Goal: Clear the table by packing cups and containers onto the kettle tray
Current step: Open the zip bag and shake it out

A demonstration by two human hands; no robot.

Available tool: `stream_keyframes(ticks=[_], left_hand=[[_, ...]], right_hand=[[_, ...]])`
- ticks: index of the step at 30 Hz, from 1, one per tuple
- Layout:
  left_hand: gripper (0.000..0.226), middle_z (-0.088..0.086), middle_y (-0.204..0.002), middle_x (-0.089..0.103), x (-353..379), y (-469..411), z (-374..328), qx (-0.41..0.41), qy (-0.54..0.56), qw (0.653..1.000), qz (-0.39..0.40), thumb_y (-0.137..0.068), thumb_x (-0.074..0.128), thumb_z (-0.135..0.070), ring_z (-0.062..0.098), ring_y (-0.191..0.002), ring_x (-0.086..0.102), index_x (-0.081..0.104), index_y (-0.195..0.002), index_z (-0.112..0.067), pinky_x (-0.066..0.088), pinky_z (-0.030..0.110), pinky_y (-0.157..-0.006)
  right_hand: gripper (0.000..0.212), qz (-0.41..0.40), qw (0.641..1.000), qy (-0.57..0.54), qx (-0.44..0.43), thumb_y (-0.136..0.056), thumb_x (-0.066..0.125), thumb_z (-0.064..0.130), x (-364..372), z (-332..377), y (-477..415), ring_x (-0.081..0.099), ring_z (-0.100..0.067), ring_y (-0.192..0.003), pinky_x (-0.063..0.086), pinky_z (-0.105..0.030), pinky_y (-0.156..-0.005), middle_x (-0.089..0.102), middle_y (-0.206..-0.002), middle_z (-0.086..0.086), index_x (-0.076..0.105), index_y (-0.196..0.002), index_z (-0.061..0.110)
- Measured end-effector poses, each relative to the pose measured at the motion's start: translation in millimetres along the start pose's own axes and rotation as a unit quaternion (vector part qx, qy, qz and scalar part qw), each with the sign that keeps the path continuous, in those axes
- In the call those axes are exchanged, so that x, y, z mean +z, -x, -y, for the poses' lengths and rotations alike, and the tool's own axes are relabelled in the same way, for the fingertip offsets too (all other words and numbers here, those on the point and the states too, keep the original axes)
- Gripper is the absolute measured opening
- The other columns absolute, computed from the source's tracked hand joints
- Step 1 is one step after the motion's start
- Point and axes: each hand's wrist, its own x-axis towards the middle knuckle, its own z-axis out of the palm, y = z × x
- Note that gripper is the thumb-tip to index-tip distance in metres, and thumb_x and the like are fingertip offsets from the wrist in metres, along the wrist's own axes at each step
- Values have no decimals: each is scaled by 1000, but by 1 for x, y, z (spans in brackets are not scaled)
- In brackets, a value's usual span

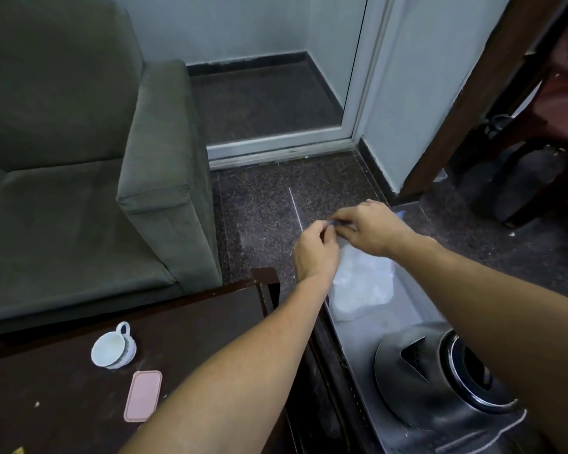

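A clear plastic bag with something white inside is at the far end of the shiny metal tray. It hangs from the person's fingers, and its bottom seems to touch the tray. Both hands meet at the top of the bag. The left hand has its fingers curled in tight and pinches the top edge of the bag. The right hand does the same from the other side, with its fingertips pressed close together on the same spot. The two hands touch each other there. A tiny blue bit shows between the fingertips, but it is too small to tell what it is.

Closer on the same tray stands a dark kettle with a shiny ring around its open top. The right arm reaches over it.

The tray sits just beside a dark brown table, on its right. On the table, well apart from the tray, a small white cup lies tipped over, with its open side up and its handle pointing away. It rests on something small and white under it. Near the cup lies a flat pink thing with round corners.

Behind the table is a big green armchair. The floor is dark and speckled, and a white door frame stands past it.
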Motion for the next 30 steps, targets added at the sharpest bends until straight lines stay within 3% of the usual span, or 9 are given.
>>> stream_keyframes(ticks=[4,7,10,12,15,17,22,27,30], left_hand=[[19,0,-93,75,-47,23,-41,61,26,998,-10,-102,56,-25,22,-89,67,75,-105,-21,52,36,-75],[19,2,-93,74,-100,36,-82,134,35,989,-41,-101,57,-23,23,-89,66,75,-102,-19,51,39,-79],[20,7,-92,74,-169,48,-126,198,21,977,-80,-102,56,-23,30,-90,65,75,-99,-16,48,41,-78],[20,4,-90,73,-224,61,-155,231,32,967,-103,-102,55,-24,29,-89,65,74,-97,-18,48,39,-76],[20,-4,-85,70,-317,91,-190,268,54,951,-142,-101,54,-22,19,-84,63,72,-93,-22,45,33,-73],[19,-5,-84,70,-382,112,-206,288,60,940,-173,-101,54,-21,14,-81,60,70,-92,-20,42,31,-71],[20,3,-92,75,-532,158,-216,313,39,924,-215,-102,53,-17,25,-87,65,71,-93,-14,47,37,-79],[24,-4,-69,62,-629,192,-204,278,58,922,-264,-102,52,-19,19,-68,54,63,-83,-10,47,40,-72],[23,-4,-71,59,-669,209,-198,249,60,925,-282,-102,50,-19,20,-71,53,62,-87,-6,47,40,-74]], right_hand=[[24,-37,999,-6,-20,-100,58,39,-58,30,18,61,-29,-95,46,-40,-92,77,-98,2,75,-112,28],[28,-98,995,-16,-31,-97,62,46,-117,68,30,62,-29,-85,46,-35,-73,75,-81,1,79,-94,25],[38,-149,987,-24,-49,-96,60,50,-181,126,47,52,-25,-64,42,-33,-60,57,-57,8,65,-68,24],[36,-184,980,-52,-62,-96,63,46,-222,177,58,51,-23,-61,39,-31,-60,54,-55,9,67,-70,21],[36,-216,970,-73,-80,-95,63,45,-278,271,74,60,-25,-68,51,-39,-65,66,-65,-2,75,-80,15],[37,-234,964,-76,-97,-95,64,44,-309,338,85,58,-28,-68,53,-43,-68,65,-64,-4,74,-77,12],[41,-241,957,-99,-126,-93,68,45,-356,485,106,50,-17,-53,51,-38,-62,55,-52,2,74,-69,12],[33,-207,962,-114,-136,-92,70,42,-371,572,115,52,-9,-51,43,-28,-59,57,-49,7,79,-71,18],[28,-192,966,-107,-138,-91,71,39,-374,595,121,51,-5,-49,41,-26,-58,56,-44,14,80,-71,21]])
